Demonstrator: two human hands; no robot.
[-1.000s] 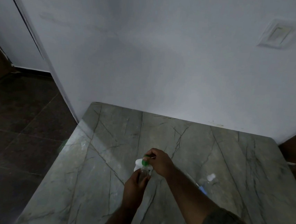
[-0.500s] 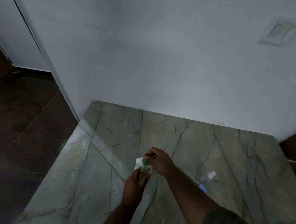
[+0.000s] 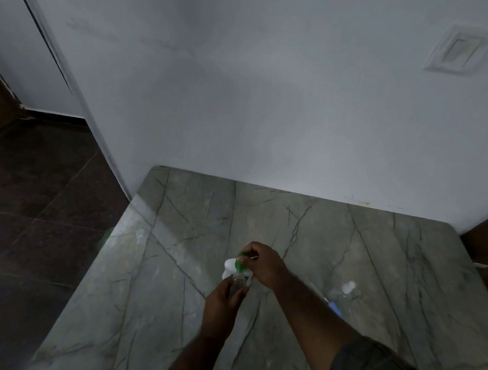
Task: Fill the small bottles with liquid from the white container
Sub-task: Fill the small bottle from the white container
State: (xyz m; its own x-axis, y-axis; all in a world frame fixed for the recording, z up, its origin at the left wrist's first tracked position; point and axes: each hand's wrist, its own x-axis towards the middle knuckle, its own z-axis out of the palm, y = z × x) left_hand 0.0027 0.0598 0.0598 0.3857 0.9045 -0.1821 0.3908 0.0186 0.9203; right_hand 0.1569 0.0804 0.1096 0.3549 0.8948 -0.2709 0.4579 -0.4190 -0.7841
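My left hand [image 3: 221,303] grips a small clear bottle [image 3: 238,282] upright just above the marble table [image 3: 168,282]. My right hand [image 3: 262,264] is closed on a green funnel-like piece [image 3: 241,262] sitting at the bottle's mouth. Directly behind them stands the white container [image 3: 229,267], mostly hidden by the bottle and my fingers. A second small clear bottle with a white cap [image 3: 342,291] lies on the table to the right.
A blue-tipped thin object [image 3: 333,308] lies beside my right forearm near the lying bottle. The white wall [image 3: 273,113] runs along the table's far edge. The table's left edge drops to a dark tiled floor [image 3: 24,223].
Both hands stay together at the bottle with almost no motion. The view has shifted slightly.
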